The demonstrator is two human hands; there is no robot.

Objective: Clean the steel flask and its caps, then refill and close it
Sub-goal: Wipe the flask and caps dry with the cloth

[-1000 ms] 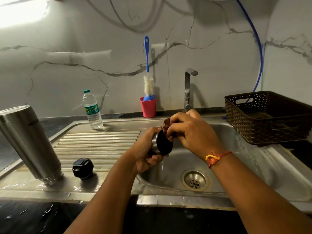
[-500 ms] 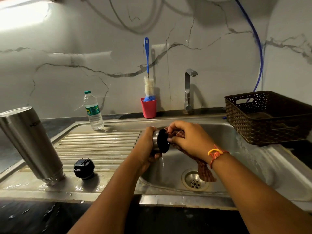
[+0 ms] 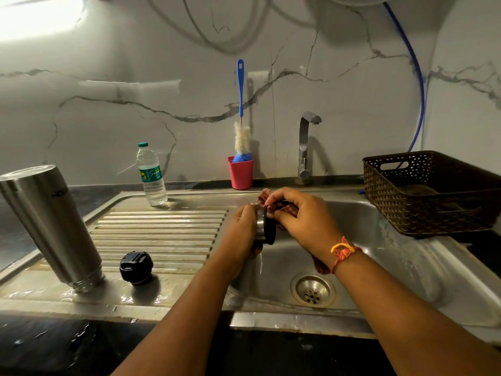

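Observation:
The steel flask [image 3: 51, 226] stands upside down, leaning, on the wet drainboard at the left. A black inner cap [image 3: 136, 267] sits beside it. Over the sink basin my left hand [image 3: 242, 234] grips the steel outer cap [image 3: 265, 229], whose dark inside faces right. My right hand [image 3: 301, 218] pinches a reddish-brown cloth [image 3: 271, 202] against the cap's rim. More of the cloth hangs below my right wrist, mostly hidden.
A small water bottle [image 3: 151, 176] stands at the back of the drainboard [image 3: 162, 232]. A blue bottle brush [image 3: 240, 112] sits in a pink cup [image 3: 240, 173] by the wall. The tap [image 3: 306, 147] is off. A dark plastic basket [image 3: 433, 194] sits right of the sink [image 3: 379, 267].
My hands have shifted slightly toward the wall with the cap. The cloth, which hung down over the drain half a second ago, is now bunched higher at the cap's rim.

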